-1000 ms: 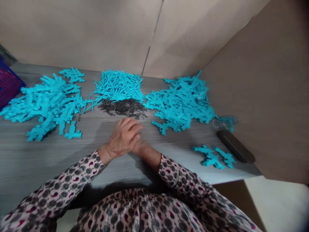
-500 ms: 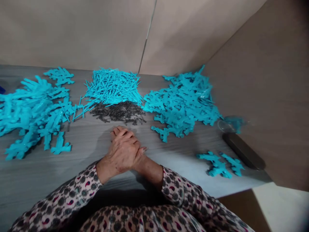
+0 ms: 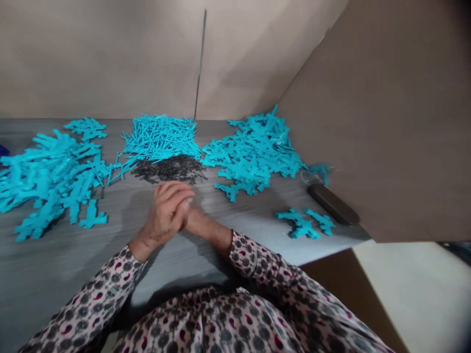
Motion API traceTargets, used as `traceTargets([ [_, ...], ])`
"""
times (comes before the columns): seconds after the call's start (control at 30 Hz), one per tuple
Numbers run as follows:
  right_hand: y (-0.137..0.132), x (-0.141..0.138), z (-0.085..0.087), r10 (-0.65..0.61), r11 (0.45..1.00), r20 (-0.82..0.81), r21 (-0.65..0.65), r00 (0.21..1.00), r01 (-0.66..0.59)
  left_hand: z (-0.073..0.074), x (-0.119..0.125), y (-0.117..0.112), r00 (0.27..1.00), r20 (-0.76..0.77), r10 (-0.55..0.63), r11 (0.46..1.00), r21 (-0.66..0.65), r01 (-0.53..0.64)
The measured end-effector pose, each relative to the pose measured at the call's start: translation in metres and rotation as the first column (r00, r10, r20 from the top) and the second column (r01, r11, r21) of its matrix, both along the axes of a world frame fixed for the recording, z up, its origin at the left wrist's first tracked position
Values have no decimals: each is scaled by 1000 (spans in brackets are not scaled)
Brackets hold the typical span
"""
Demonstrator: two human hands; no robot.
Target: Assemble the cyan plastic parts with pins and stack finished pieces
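Observation:
My left hand (image 3: pixel 166 208) is wrapped over my right hand, its fingers curled round it, just in front of a pile of small black pieces (image 3: pixel 167 169). Only the wrist side of my right hand (image 3: pixel 191 220) shows; its fingers are hidden under the left, so whether they hold anything is not visible. Behind the black pieces lies a heap of thin turquoise sticks (image 3: pixel 160 137). Turquoise plastic parts shaped like toy guns are heaped on the left (image 3: pixel 47 171) and a second heap of such parts (image 3: pixel 253 152) lies on the right.
Two turquoise gun-shaped pieces (image 3: pixel 300 225) lie apart near the right edge of the grey table (image 3: pixel 250 215). A dark elongated case (image 3: pixel 333 203) rests against the right-hand panel (image 3: pixel 397 122). A back panel (image 3: pixel 110 59) rises behind the heaps.
The view has turned to the right, so the heaps sit further left in it. My clasped hands have shifted a little, and the left fingers are curled more tightly over the right hand.

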State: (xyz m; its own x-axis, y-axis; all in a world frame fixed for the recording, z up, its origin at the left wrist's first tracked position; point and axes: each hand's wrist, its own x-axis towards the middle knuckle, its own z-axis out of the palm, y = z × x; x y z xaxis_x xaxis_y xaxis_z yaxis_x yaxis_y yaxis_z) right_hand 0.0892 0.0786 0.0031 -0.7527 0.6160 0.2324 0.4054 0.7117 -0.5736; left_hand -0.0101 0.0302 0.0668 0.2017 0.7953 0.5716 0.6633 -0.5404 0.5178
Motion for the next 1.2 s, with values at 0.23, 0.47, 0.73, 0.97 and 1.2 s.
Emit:
traceTargets([
  [0.23,27,8,13,-224,966,-360,-201,906,159,-29,-19,-24,952,204,230,973,-63,-222],
  [0.47,19,56,27,-142,982,-348,-168,927,87,-59,-24,-12,931,282,232,961,-216,-174],
  [0.73,-52,85,40,-68,971,339,240,938,-16,-69,-42,-5,934,278,222,947,-288,-139],
  [0.97,-72,183,24,-270,922,268,349,925,168,-68,-42,-5,938,265,223,939,-318,-133],
  [1.2,-56,263,20,-432,880,306,351,848,321,-70,-43,-2,953,227,202,955,-261,-140],
])
